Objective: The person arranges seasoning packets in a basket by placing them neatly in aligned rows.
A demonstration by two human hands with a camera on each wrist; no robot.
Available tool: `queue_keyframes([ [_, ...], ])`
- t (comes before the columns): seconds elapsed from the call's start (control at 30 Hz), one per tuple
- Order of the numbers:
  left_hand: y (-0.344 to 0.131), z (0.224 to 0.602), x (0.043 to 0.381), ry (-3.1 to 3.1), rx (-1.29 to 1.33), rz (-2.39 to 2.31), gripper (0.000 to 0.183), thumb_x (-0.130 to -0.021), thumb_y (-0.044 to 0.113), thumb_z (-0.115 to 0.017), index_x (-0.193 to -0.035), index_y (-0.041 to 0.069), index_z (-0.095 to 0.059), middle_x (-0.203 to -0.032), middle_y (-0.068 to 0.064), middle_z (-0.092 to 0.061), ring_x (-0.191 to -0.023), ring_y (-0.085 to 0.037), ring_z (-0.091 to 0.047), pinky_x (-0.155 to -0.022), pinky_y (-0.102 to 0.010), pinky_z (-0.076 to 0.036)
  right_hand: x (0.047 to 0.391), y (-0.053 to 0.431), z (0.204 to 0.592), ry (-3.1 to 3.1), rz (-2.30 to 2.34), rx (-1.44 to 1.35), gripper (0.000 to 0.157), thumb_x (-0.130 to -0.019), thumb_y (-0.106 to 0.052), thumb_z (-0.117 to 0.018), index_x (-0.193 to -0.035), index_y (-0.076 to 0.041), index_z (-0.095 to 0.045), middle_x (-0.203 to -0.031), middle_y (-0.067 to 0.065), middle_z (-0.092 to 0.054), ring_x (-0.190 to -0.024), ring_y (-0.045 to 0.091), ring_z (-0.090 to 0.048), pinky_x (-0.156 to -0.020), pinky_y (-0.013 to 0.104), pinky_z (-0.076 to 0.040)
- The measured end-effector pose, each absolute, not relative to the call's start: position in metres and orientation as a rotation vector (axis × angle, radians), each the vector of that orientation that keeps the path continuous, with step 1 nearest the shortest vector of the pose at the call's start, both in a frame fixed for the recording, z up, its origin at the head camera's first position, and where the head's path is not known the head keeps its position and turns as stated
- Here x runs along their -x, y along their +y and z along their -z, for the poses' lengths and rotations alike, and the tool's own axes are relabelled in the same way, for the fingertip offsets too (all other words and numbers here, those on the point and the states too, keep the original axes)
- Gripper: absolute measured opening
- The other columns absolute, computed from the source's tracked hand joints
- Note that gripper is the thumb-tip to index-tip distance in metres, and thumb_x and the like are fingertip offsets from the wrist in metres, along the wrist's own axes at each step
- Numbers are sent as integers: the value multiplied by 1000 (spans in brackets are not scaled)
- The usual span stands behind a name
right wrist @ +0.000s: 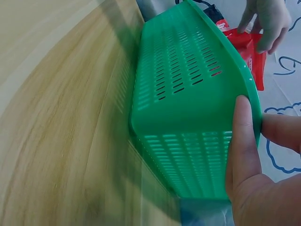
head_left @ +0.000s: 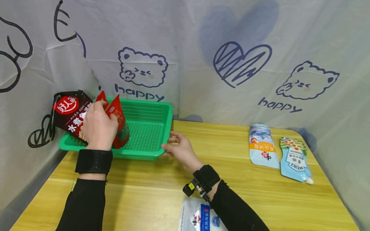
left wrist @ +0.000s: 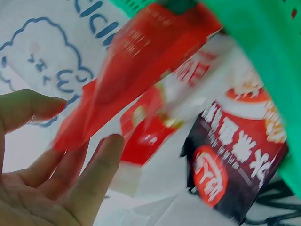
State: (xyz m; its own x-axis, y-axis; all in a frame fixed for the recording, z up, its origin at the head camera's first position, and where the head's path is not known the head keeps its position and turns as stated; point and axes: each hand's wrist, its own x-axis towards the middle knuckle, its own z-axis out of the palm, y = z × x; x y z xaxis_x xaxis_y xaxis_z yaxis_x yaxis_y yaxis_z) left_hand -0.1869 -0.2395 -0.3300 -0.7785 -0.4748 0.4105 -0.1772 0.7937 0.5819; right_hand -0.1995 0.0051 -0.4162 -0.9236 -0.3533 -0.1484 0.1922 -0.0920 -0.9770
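Note:
My left hand (head_left: 99, 126) is over the left part of a green plastic basket (head_left: 144, 133), at the top of a red pouch (head_left: 119, 123) standing in it. In the left wrist view the thumb (left wrist: 33, 106) is apart from the pouch's upper end, with the other fingers spread beside it. A dark red and black packet (head_left: 70, 112) leans at the basket's left end. Between them, another red and white packet (left wrist: 155, 117) is partly hidden. My right hand (head_left: 183, 149) pinches the basket's right rim, thumb on one side and fingers on the other.
At the table's right lie a blue and white salt bag (head_left: 263, 146) and a light-blue Heinz pouch (head_left: 295, 160) with a white cap. Near the front edge a white and blue bag (head_left: 199, 215) is partly under my right forearm. A drawn-on white cloth (head_left: 190, 29) hangs behind.

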Motion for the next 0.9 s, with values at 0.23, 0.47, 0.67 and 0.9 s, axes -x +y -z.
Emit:
queue_keyframes([
  [0.23,-225,317,168,-2358,-368,721,41,-97,15,-65,-137,2,-62,-132,-23,-61,-116,-45,-58,-76,-71,-50,200,13,413,1831,2063,221,70,-96,7,-68,-157,3,-36,-129,23,-53,-85,17,-70,-92,47,-60],
  [0.47,-210,322,153,-2375,-36,789,33,-95,8,-70,-127,1,-68,-116,-20,-67,-93,-39,-62,-71,-53,-48,200,24,413,1940,1975,309,69,-96,3,-69,-157,1,-37,-134,23,-56,-99,36,-71,-87,44,-62],
  [0.67,-192,339,148,-2471,158,852,30,-94,6,-74,-124,3,-70,-110,-15,-67,-92,-33,-66,-70,-47,-53,196,37,415,2031,1911,450,69,-95,1,-68,-157,5,-37,-139,29,-57,-109,43,-69,-84,44,-63],
  [0.9,-175,357,143,-2678,237,849,31,-94,13,-76,-124,7,-71,-115,-12,-67,-97,-30,-66,-63,-40,-54,186,60,412,2108,1827,519,61,-99,-5,-66,-154,1,-43,-140,27,-57,-112,36,-69,-87,42,-62],
])
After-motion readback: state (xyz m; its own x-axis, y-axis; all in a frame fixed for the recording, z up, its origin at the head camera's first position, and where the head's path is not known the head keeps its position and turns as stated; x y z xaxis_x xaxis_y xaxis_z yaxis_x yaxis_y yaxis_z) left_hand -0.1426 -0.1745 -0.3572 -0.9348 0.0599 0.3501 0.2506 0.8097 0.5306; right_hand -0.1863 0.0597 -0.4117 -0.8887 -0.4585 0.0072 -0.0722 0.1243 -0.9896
